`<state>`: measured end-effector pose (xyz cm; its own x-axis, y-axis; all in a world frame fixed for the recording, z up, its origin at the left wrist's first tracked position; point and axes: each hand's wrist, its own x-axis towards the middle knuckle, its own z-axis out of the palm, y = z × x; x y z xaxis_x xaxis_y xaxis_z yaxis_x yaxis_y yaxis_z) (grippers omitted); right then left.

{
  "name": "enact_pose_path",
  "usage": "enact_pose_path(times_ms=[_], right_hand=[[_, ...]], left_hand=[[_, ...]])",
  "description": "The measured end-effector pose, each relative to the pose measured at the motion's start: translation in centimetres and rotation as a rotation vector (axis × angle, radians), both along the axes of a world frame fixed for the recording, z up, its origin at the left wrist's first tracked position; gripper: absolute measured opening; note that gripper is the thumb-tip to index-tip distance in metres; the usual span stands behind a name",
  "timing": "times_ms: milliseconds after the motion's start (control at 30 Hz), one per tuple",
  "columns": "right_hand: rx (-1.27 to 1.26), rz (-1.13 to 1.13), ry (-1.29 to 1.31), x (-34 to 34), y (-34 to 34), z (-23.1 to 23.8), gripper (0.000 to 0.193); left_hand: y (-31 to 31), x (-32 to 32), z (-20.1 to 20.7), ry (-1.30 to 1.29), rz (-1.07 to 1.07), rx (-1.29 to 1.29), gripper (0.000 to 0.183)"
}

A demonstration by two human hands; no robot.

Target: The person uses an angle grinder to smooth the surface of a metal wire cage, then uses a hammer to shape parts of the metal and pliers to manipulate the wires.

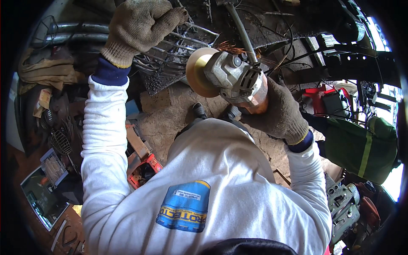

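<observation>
Head view shows my right hand [280, 112], in a knit work glove, wrapped tight around the body of an angle grinder [236, 78]. Its disc [199, 70] sits edge-on toward a welded wire rack [172, 49], and a spray of orange sparks [231, 46] shows just above the gear head. My left hand [140, 25], also gloved, is clenched into a fist on the rack's rods, well up and to the left of the disc.

Assessment: the grinder looks dense and rigid, weighted toward the metal head, so I judge the grip belongs on the rear body, where my right hand is, fingers clear of the disc. Its cable [242, 27] runs upward and could snag. The rack appears stiff but springy, thin rods likely to chatter and with sharp, hot spots near the cut; holding it far from the disc seems sound. Both rest over a dark, cluttered counter [165, 83].
</observation>
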<state>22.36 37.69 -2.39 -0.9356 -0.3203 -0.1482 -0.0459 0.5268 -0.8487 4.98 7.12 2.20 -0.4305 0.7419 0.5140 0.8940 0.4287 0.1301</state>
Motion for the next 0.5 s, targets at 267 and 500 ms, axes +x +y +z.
enact_pose_path(times_ms=[267, 500], right_hand=[[0.046, 0.027, 0.055, -0.29, 0.12, 0.2, 0.078], [0.032, 0.051, 0.004, -0.49, 0.01, 0.47, 0.077]], left_hand=[[0.23, 0.05, 0.17, 0.072, 0.001, -0.041, 0.025], [0.56, 0.58, 0.2, 0.045, 0.017, -0.028, 0.025]])
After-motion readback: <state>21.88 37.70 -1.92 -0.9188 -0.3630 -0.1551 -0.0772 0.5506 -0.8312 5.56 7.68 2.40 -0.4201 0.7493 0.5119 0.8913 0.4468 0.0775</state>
